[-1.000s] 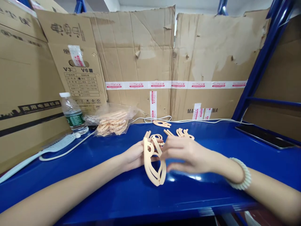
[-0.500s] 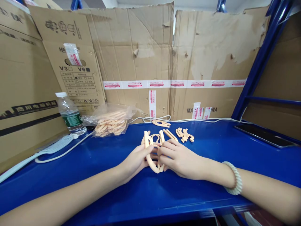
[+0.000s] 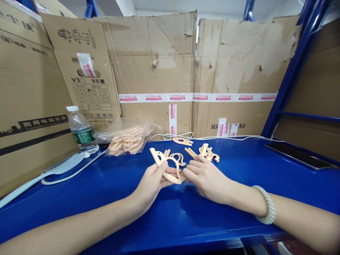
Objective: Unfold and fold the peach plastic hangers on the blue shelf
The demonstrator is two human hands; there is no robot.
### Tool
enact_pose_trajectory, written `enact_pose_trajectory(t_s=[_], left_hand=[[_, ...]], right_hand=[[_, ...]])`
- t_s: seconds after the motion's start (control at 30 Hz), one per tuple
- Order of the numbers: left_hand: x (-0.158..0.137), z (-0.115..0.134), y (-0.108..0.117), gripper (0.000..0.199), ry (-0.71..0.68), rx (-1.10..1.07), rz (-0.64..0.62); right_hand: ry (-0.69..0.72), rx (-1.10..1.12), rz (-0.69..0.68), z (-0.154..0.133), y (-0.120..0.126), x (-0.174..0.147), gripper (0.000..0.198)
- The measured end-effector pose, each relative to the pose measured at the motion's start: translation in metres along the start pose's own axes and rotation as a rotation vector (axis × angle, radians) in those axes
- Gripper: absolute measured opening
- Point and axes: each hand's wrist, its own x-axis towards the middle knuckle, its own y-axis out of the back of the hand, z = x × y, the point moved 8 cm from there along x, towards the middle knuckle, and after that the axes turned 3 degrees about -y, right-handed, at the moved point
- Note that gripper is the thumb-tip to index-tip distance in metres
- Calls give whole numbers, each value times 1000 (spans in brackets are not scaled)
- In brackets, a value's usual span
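Cream curved frame (image 3: 171, 178): held up in front of the person between both hands, over the blue tabletop (image 3: 159, 223).

Far left, a tall printed carton (image 3: 32, 92). Beside it on the tabletop, a pale blue hairbrush (image 3: 69, 163), handle toward the near left. Just behind the brush, a clear water bottle (image 3: 84, 135), upright, white cap, green label. Right of the bottle, a clear plastic bag (image 3: 129, 141) with a heap of cream pieces in it.

Left hand (image 3: 155, 177): gripping the frame, thumb on top, fingers beneath; the frame's left end sticks out past the thumb, tilted leftward.

Behind the frame, a small looped piece (image 3: 182, 164); farther back, near a white cable, a flat loop piece (image 3: 182, 141).

Right hand (image 3: 207, 179): fingers closed round a cream bar (image 3: 204, 149), its end showing above the knuckles. Join between bar and frame hidden by the fingers. Pale bracelet (image 3: 268, 205) on the wrist.

Just beyond this hand, slim straight pieces (image 3: 189, 151); right of them, hooked pieces (image 3: 216, 158) in a cluster. Far right, a dark phone (image 3: 300, 156) lies flat, near a blue post (image 3: 295, 67).
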Motion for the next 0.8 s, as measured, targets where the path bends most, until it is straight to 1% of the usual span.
enact_pose_trajectory(t_s=[0.07, 0.13, 0.17, 0.23, 0.3, 0.33, 0.4, 0.5, 0.6, 0.7, 0.8], left_hand=[[1, -2, 4, 28, 28, -57, 37], [2, -5, 9, 30, 54, -83, 62], [3, -6, 10, 31, 61, -84, 60], [5, -8, 10, 32, 62, -78, 35], [6, -11, 8, 33, 80, -76, 11], [6, -12, 7, 33, 91, -78, 4], [5, -14, 6, 34, 108, -82, -5], [6, -14, 7, 33, 113, -92, -6], [7, -14, 8, 30, 116, -99, 4], [7, -14, 8, 27, 119, -110, 11], [6, -13, 6, 26, 122, -117, 21]], right_hand=[[54, -19, 57, -3, 7, 0, 25], [72, 41, 85, 2, 13, 0, 24], [42, 112, 96, 9, 15, 0, 22], [-90, 304, 115, 34, 18, -1, 13], [-227, 457, 123, 61, 15, -4, 15], [-255, 487, 111, 71, 12, -5, 17], [-226, 477, 45, 79, 2, -5, 15], [-148, 443, -111, 77, -19, -6, 18], [-144, 547, -216, 70, -35, -7, 18], [-134, 629, -249, 65, -39, -8, 18], [-143, 599, -259, 67, -40, -10, 19]])
